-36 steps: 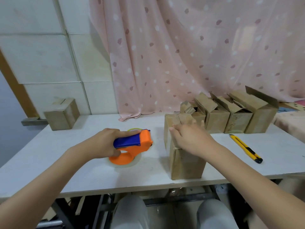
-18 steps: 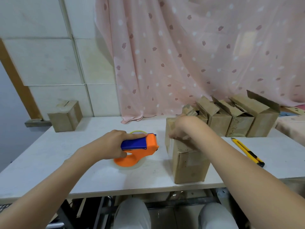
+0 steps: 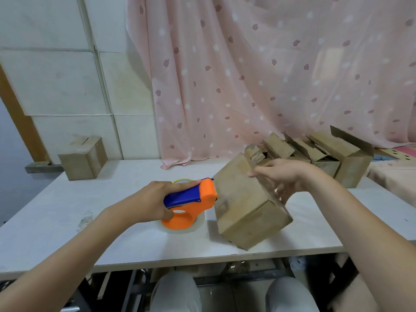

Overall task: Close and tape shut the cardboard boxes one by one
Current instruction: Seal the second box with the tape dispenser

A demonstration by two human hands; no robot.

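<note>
Box (image 3: 247, 203) is now tipped over toward the right, lifted on one edge near the front of the table (image 3: 67, 210); half a second ago it stood upright. Right hand (image 3: 283, 176) grasps its upper end, thumb on the upper face, fingers wrapped round the far side. Left hand (image 3: 155, 199) grips the blue handle of the orange tape dispenser (image 3: 191, 203), which rests on the table touching or just beside the box. Looks like the box is being turned to present a seam for taping; no tape visible on it yet. Open boxes (image 3: 326, 158) wait at back right; one closed box (image 3: 83, 158) sits far left.
</note>
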